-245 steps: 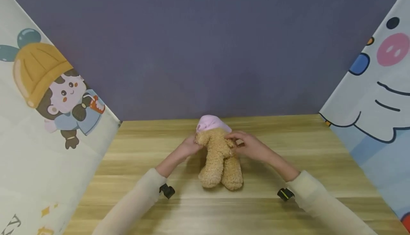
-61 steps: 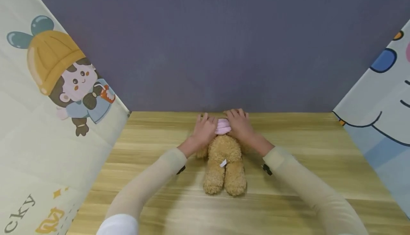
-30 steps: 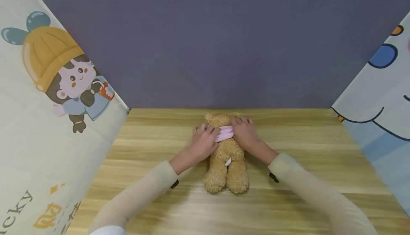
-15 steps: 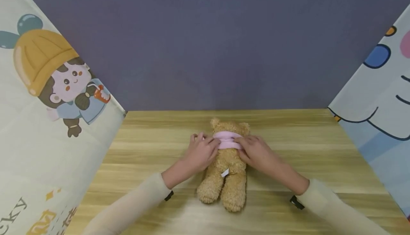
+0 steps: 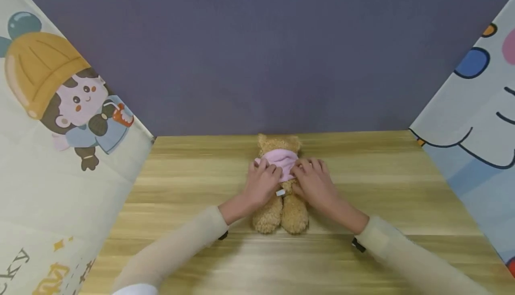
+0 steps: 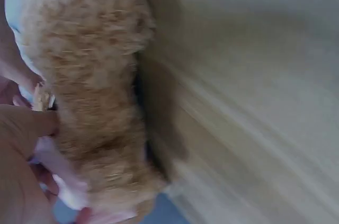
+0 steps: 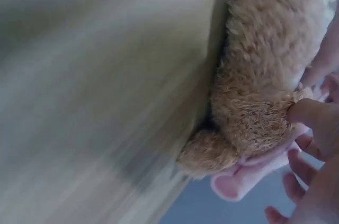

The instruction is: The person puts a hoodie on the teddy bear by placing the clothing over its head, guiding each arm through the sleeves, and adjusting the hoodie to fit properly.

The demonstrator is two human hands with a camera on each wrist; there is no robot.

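A light-brown teddy bear lies on the table with its back up, its ears at the far end and a small white tag near its bottom. A little pink doll's top covers its upper back. My left hand grips the top's lower edge on the left, and my right hand pinches that edge on the right. In the left wrist view pink cloth shows beyond the thumb, along the furry side. The right wrist view shows a pink sleeve-like end near the curled fingers. The bear's face is hidden.
The wood-grain table runs back to a dark grey-blue wall. Printed cartoon panels close off the left side and the right side.
The pink top has come down from the bear's head past its neck and now spreads lower over the back. Both hands moved down with it; earlier it was a bunched band.
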